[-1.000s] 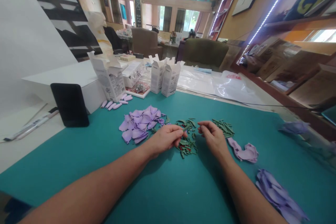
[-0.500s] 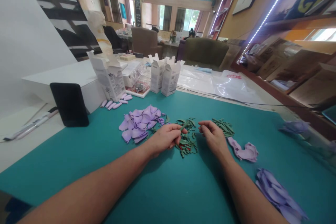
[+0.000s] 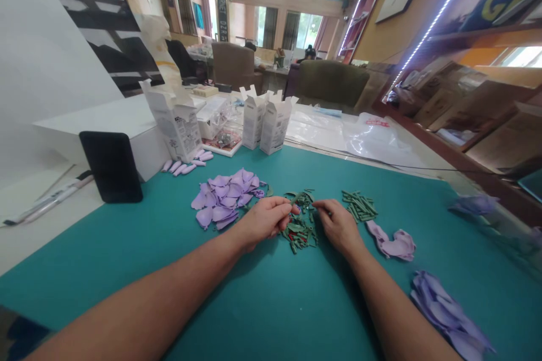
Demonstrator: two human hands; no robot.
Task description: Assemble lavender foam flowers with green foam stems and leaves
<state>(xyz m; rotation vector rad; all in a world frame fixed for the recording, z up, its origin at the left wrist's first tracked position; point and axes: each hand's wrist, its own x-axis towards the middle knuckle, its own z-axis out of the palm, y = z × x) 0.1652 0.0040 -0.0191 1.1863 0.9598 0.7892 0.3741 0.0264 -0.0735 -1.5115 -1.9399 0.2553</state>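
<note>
Broad green mat (image 3: 271, 304) over a white table (image 3: 25, 242), with a left border slanting from the lower left up toward an upright black slab (image 3: 110, 166), and a far border near a pair of white cartons (image 3: 275, 127), then alongside clear plastic sheeting (image 3: 376, 138) and a thin dark cable (image 3: 381, 164). Widest open room between the two forearms (image 3: 182, 285), down to the bottom of view; a much narrower gap between the hands, partly taken up by a loose heap of green scraps (image 3: 300, 240). Left of the heap, left hand (image 3: 266, 219) closed, with thumb and fingers gripping a slim green piece (image 3: 295, 199) over the scraps. Right of the heap, right hand (image 3: 339, 223) near but apart, with thumb and forefinger drawn close together and tips toward the left hand; any grip there too small to make out. Just beyond the right hand, a pile of straight, matte green rods (image 3: 359, 206). Beyond the left hand, smooth, cupped purple petals (image 3: 226, 194), overlapping. Farther left, small tapered lilac pieces (image 3: 182, 168) beside a wider carton (image 3: 180, 130). Right of the right hand, pale lilac shapes (image 3: 398, 245) with curled rims; nearer, a layered stack of deeper purple petals (image 3: 446, 316). Cartons with top flaps raised.
</note>
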